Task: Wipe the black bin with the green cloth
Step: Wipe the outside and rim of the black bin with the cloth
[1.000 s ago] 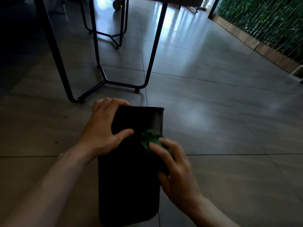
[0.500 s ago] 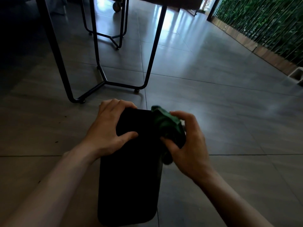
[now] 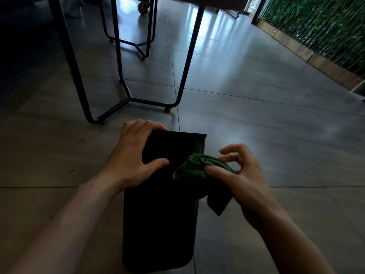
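1. Grey tiled floor [image 3: 256, 125] fills the frame; black metal table legs [image 3: 126, 91] stand upper left, green foliage [image 3: 316, 26] upper right.
2. Low and centre, the black bin [image 3: 158, 214] lies on the floor.
3. Left hand [image 3: 134, 157] presses on the bin's far end, its grip clasping the edge.
4. Right hand [image 3: 237, 175], grip pinching the bunched green cloth [image 3: 199, 167], hovers at the bin's right edge.

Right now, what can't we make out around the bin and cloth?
- Black bin: surface too dark in the head view to judge dirt or wetness; its right side sits behind the green cloth and right hand.
- Left hand: fingertips curl over the far edge, hidden.
- Table: top cut off by the frame edge.
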Motion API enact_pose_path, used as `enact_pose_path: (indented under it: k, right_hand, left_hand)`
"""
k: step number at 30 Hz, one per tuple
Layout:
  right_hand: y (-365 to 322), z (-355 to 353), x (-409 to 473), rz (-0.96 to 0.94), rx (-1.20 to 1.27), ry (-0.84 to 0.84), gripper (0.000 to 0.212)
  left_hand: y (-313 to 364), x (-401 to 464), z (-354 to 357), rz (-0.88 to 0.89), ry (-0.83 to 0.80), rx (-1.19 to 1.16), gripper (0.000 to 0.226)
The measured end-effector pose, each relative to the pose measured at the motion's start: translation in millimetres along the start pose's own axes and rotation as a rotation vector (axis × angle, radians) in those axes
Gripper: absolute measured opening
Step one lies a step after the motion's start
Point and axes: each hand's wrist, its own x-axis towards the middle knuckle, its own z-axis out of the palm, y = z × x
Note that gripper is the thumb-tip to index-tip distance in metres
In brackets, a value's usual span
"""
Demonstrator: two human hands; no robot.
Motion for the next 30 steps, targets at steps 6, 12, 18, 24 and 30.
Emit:
enact_pose_path:
  k: [6, 12, 18, 24, 30]
  right_hand:
    - [20, 50, -17, -0.429, -0.361, 0.485, 0.013]
    - [50, 81, -38, -0.459, -0.634, 0.298, 0.070]
    - [61, 58, -32, -0.599, -0.697, 0.223, 0.075]
    - [25, 32, 19, -0.572, -0.433, 0.304, 0.062]
    - [76, 43, -29, -0.507, -0.383, 0.205, 0.067]
  left_hand:
    - [-2, 1, 1, 0.018, 0.004, 0.004, 0.063]
    - [-3, -2, 0, 0.005, 0.007, 0.009, 0.063]
    - [-2, 0, 0, 0.006, 0.003, 0.010, 0.063]
    - [-2, -1, 0, 0.012, -0.010, -0.009, 0.062]
    - [-1, 0, 0, -0.001, 0.016, 0.011, 0.062]
